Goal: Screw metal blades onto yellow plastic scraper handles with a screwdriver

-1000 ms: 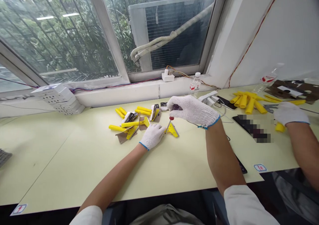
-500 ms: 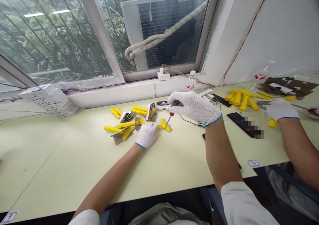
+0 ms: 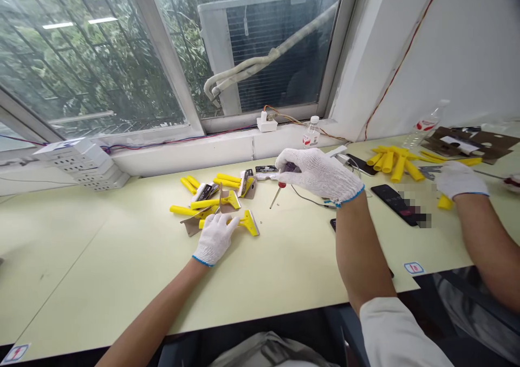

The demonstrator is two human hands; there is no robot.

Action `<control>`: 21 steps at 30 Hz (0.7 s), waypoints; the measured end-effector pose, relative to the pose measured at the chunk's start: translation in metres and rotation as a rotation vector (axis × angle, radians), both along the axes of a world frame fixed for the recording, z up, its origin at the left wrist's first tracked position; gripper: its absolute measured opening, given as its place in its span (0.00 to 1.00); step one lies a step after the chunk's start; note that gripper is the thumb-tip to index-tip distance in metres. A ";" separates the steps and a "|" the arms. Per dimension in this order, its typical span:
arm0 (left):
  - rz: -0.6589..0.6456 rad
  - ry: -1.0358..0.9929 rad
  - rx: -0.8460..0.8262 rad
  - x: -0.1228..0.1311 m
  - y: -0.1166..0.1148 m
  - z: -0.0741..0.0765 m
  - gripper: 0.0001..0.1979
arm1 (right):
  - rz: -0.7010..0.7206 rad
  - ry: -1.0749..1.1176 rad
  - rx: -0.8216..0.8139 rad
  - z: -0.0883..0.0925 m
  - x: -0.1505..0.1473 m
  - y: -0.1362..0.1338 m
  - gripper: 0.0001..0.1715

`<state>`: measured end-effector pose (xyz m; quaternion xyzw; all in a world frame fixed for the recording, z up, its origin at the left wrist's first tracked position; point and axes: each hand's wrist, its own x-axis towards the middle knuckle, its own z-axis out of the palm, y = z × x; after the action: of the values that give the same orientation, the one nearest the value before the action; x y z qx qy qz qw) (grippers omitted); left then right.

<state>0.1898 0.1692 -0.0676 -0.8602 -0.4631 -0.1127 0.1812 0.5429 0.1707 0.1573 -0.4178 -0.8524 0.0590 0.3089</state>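
Note:
My left hand [image 3: 214, 238], in a white knit glove, is closed round the handle of a yellow scraper [image 3: 248, 223] that lies on the pale yellow table [image 3: 122, 269]. Its blade end points right. My right hand [image 3: 314, 173], also gloved, grips a small screwdriver [image 3: 278, 190] with a red collar, tip down and hovering just above the table, right of the scraper. A tiny screw-like speck [image 3: 278, 205] lies near the tip. Behind my left hand is a pile of several yellow scrapers and handles [image 3: 211, 193] with cardboard pieces.
A co-worker's gloved hand [image 3: 459, 180] rests at the right by yellow handles [image 3: 394, 161] and a black phone [image 3: 392, 196]. Water bottles [image 3: 311, 133], a power strip [image 3: 337, 151], white boxes [image 3: 85, 163] and cables line the window sill.
My left hand has pulled the yellow scraper left and toward me, away from the screwdriver tip. My right hand stays in place with the screwdriver, now clear of the scraper.

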 end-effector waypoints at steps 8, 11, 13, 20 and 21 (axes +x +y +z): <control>-0.083 0.098 -0.085 0.059 0.029 0.009 0.20 | -0.022 -0.038 0.019 0.001 0.000 -0.004 0.26; -0.116 0.090 -0.099 0.085 0.041 0.011 0.21 | -0.014 -0.051 0.010 0.003 -0.002 -0.005 0.23; -0.141 0.061 -0.112 0.096 0.046 0.010 0.22 | -0.009 -0.057 0.003 0.005 -0.003 -0.006 0.22; -0.082 -0.072 -0.169 0.079 0.036 0.005 0.21 | 0.020 -0.069 -0.053 0.000 -0.006 -0.004 0.22; -0.084 -0.070 -0.179 0.073 0.031 0.006 0.20 | 0.027 -0.072 -0.066 -0.001 -0.008 -0.003 0.22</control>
<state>0.2625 0.2001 -0.0620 -0.8871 -0.4410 -0.1083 0.0822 0.5352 0.1679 0.1561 -0.4180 -0.8661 0.0765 0.2632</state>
